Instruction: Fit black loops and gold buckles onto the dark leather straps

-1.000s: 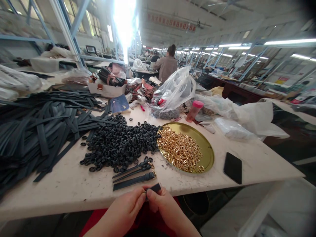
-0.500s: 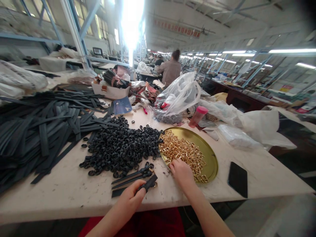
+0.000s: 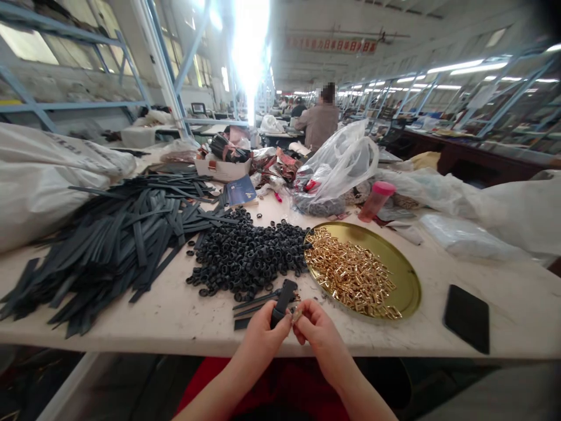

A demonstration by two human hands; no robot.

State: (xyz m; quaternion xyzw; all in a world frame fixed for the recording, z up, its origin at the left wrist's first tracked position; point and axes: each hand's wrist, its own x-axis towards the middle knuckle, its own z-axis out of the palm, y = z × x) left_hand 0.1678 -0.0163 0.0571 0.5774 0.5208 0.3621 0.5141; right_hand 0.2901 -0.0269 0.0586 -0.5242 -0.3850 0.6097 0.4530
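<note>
In front of me, my left hand (image 3: 264, 334) grips a black strap (image 3: 286, 294), whose flat end sticks up past the thumb. My right hand (image 3: 317, 328) has its fingertips pinched on a small gold buckle (image 3: 297, 316), mostly covered by the fingers, close beside the strap. Several black straps (image 3: 246, 312) lie on the table just behind my left hand, some with gold pieces at their ends. Beyond them spreads a heap of small black loops (image 3: 249, 257). To the right, a round gold tray (image 3: 405, 278) holds many loose gold buckles (image 3: 350, 272).
A large pile of black strips (image 3: 118, 234) covers the table's left. A black phone (image 3: 467, 318) lies at the right. Behind stand a blue booklet (image 3: 241, 190), a clear plastic bag (image 3: 337, 166) and a pink-lidded jar (image 3: 377, 201). A person (image 3: 322, 123) sits further off.
My right hand has left the buckles in the tray and come to my left hand with a buckle. The strap in my left hand now points more upright. The view has turned left.
</note>
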